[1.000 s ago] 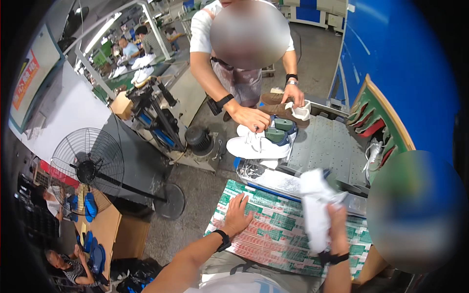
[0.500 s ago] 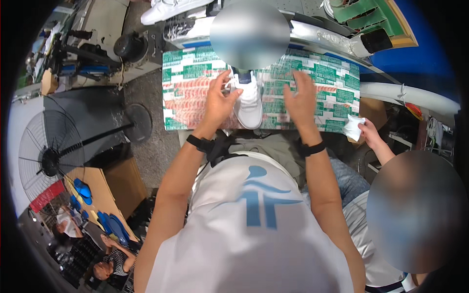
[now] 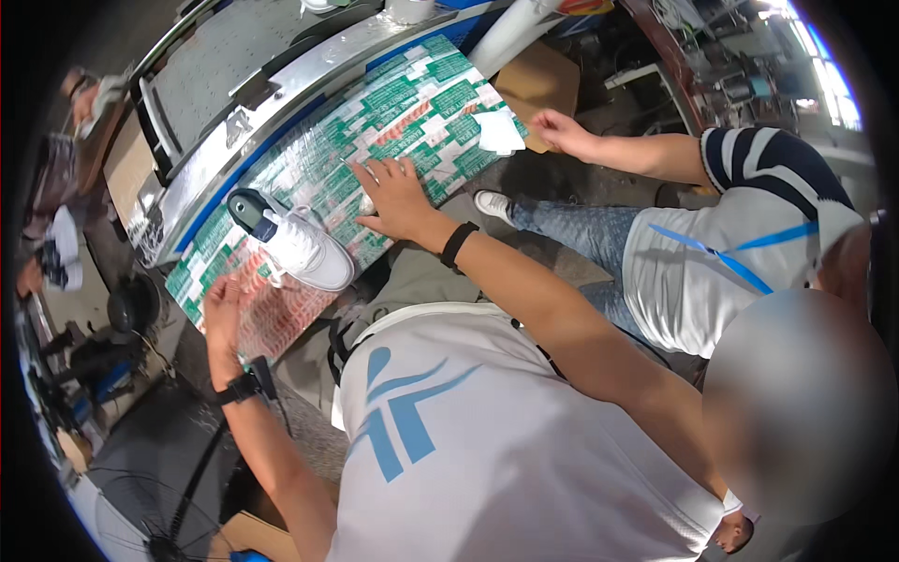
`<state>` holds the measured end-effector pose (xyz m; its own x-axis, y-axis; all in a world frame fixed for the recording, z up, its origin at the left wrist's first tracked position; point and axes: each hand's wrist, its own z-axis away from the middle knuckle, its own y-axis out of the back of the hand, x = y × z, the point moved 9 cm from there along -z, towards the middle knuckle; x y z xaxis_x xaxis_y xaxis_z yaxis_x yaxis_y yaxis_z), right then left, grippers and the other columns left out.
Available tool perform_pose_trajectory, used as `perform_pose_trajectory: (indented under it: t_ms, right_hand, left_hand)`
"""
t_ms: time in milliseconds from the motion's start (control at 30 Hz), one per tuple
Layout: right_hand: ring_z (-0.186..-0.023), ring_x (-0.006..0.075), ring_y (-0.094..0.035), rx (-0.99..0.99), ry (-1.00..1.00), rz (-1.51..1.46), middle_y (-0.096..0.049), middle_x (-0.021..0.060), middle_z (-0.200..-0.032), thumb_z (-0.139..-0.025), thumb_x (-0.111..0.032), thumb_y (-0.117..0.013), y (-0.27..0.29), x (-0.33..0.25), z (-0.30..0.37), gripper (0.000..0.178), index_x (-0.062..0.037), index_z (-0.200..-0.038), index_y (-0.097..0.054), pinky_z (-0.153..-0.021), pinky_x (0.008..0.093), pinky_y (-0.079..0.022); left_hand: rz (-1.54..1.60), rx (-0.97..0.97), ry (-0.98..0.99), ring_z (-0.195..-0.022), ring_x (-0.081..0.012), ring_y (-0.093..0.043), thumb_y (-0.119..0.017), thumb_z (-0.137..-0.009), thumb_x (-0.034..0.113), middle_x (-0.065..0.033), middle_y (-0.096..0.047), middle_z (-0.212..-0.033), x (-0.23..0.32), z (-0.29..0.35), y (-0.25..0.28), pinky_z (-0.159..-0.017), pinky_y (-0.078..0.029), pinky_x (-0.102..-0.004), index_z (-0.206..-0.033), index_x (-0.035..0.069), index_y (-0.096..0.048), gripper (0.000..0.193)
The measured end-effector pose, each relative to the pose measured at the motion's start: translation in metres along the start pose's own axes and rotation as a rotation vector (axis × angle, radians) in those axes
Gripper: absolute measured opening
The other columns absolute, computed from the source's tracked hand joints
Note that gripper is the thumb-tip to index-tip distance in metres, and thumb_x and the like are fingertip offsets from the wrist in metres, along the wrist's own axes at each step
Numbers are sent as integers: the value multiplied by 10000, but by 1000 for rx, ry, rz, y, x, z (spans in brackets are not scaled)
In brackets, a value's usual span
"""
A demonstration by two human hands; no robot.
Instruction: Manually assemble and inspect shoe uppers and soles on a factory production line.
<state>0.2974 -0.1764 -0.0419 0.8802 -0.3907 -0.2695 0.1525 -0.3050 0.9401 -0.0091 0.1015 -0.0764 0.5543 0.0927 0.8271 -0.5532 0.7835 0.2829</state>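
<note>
A white lace-up sneaker [image 3: 316, 255] lies on a board [image 3: 412, 101] wrapped in green, white and red printed tape. Its toe points toward me, and its dark tongue and collar lining face the far side. Loose white laces hang at its left side. My left hand [image 3: 223, 314] is beside the shoe, apart from it, with fingers curled together; whether anything small is in them is hidden. To the right of the shoe, my right hand [image 3: 398, 197] is spread over the board and holds nothing.
A co-worker's hand [image 3: 560, 134] is close to a crumpled white paper [image 3: 499, 132] on the board's right end. Beyond the board runs a metal-edged machine [image 3: 225, 103]. A fan [image 3: 140, 501] stands at lower left, and a cardboard box [image 3: 538, 80] at upper right.
The view has turned to the right. My left hand has let go of the shoe's side and moved away from it. The co-worker's hand has released the white paper onto the board.
</note>
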Motion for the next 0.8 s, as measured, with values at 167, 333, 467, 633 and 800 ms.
perform_pose_trajectory:
  t_ms: [167,333,467,633,800]
  right_hand:
    - [-1319,352,-549,88,-53,-56,-594,171,-1406,-856,-451,-905,9,15,-4,922,3,-1558,-517,-1120,534,-377]
    - [-1288,331,-555,141,-72,-56,-597,154,-1380,-835,-497,-902,3,11,2,932,1,-1532,-535,-1127,535,-378]
    - [-1304,326,-542,120,-80,-45,-592,152,-1390,-851,-532,-875,-2,15,3,941,6,-1542,-530,-1133,533,-366]
    - [-1303,321,-541,104,-91,-89,-592,150,-1392,-867,-550,-850,3,11,1,943,9,-1553,-525,-1133,534,-363]
    - [-1312,334,-538,87,-107,-95,-586,155,-1407,-887,-495,-860,-1,11,0,916,1,-1570,-506,-1140,530,-359]
  left_hand:
    - [255,176,-162,-1093,-112,-690,-756,-1111,275,-15,-757,-1134,32,-1,-68,-1013,-525,-283,-1238,24,-732,282]
    - [327,85,-87,-810,-78,-567,-682,-1160,283,33,-651,-909,2,5,-80,-839,-540,-293,-1096,90,-690,204]
    - [663,13,-57,-740,-82,-534,-635,-1182,284,53,-526,-798,34,29,-97,-794,-568,-306,-1012,124,-619,233]
    - [592,-15,-47,-974,-147,-672,-624,-1165,237,12,-651,-969,29,30,-76,-985,-590,-322,-1090,102,-629,155]
    - [773,241,-25,-997,-180,-693,-594,-1170,228,-33,-668,-986,55,39,-78,-1002,-579,-360,-1048,75,-627,198]
